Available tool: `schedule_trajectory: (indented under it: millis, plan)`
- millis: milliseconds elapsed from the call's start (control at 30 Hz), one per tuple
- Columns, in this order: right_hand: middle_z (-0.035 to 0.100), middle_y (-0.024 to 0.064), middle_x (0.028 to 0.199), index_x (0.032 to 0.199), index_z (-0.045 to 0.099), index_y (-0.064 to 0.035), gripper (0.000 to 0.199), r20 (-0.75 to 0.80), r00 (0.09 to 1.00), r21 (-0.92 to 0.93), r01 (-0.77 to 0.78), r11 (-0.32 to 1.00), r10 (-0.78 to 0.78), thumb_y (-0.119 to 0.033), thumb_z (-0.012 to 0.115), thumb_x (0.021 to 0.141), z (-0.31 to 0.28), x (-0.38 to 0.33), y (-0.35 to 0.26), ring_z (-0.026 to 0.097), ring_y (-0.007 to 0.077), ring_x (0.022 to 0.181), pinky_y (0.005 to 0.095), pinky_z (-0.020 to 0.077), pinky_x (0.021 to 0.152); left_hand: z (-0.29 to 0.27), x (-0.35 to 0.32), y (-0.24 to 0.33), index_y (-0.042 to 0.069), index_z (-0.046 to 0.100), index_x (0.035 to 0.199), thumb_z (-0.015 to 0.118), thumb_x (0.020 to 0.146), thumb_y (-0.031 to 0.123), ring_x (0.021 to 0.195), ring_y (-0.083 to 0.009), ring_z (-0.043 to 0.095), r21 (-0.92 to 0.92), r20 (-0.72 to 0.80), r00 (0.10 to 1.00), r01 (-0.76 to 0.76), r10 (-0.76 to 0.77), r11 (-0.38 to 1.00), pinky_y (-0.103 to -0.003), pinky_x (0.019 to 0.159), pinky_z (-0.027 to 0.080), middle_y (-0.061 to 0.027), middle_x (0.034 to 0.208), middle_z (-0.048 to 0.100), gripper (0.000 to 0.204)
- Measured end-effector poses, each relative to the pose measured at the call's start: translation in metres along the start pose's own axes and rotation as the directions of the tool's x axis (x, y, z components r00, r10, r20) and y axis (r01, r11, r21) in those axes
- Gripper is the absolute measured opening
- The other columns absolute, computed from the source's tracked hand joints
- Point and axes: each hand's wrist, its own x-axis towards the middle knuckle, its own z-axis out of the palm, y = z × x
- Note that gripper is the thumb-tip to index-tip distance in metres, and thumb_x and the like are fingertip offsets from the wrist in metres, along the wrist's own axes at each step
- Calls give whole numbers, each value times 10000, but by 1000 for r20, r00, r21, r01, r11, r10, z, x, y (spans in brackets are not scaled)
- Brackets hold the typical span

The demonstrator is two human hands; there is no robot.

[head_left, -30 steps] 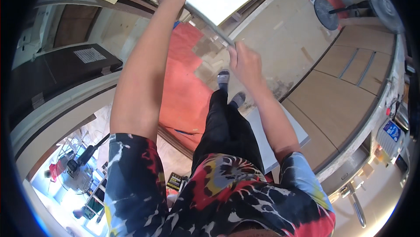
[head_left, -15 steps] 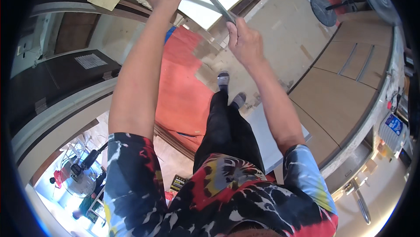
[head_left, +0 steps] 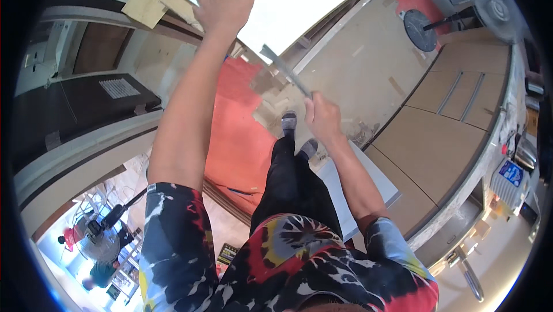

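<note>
My left hand (head_left: pixel 226 9) reaches far forward, its fingers spread at the left edge of a bright white panel (head_left: pixel 299 4); whether it touches the panel I cannot tell. Nothing is in that hand. Closer to my body, my right hand (head_left: pixel 325 119) is closed round one end of a thin, straight grey strip (head_left: pixel 290 74). The strip slants away to the far left, its free end near the panel's near corner. Its exact kind is not clear.
Red sheeting (head_left: pixel 239 133) covers part of the floor below. Brown cabinet fronts (head_left: pixel 435 148) and a counter run along the right. A standing fan (head_left: pixel 492 4) is at the far right, another fan (head_left: pixel 98 237) at the lower left. A white board (head_left: pixel 357 191) lies beside my legs.
My right hand has drawn the grey strip back toward my body, off the white panel. The left hand has come slightly nearer and to the right, with its fingers now fanned out.
</note>
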Motion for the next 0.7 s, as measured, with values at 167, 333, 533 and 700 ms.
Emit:
schedule_trajectory:
  millis: [167, 333, 533, 700]
  plan:
    - [606, 219, 694, 930, 545, -46, 156, -258, 966, -135, -22, 991, -13, -194, 590, 952, -21, 125, 12, 615, 451, 634, 508, 480, 543, 3, -4, 6, 106, 327, 1541, 487, 824, 799, 1480, -447, 169, 0, 33, 999, -22, 22, 1000, -620, 1155, 221, -195, 1607, 247, 1010]
    - [610, 241, 735, 935, 529, -47, 165, -85, 995, 6, 55, 998, -55, -203, 565, 975, -5, 17, -1, 610, 470, 676, 524, 477, 557, 3, -3, -2, 85, 352, 1525, 520, 828, 759, 1475, -450, 176, -10, -4, 1000, 3, -4, 1000, -627, 1141, 237, -206, 1591, 273, 984]
    - [591, 241, 680, 948, 568, -29, 128, -168, 986, -122, -37, 992, 16, -153, 601, 950, -20, 113, 11, 613, 453, 616, 530, 460, 537, 2, -3, 7, 107, 336, 1537, 498, 825, 793, 1477, -453, 171, -1, 21, 1000, -23, 23, 1000, -641, 1135, 245, -200, 1599, 259, 1001]
    - [584, 240, 672, 910, 562, -39, 150, -116, 993, -52, 1, 999, -7, -174, 572, 976, -19, 38, -8, 592, 461, 611, 521, 448, 515, 3, -6, -3, 108, 347, 1532, 504, 820, 795, 1475, -452, 176, 30, 6, 1000, 5, -5, 1000, -640, 1127, 257, -200, 1596, 265, 1002]
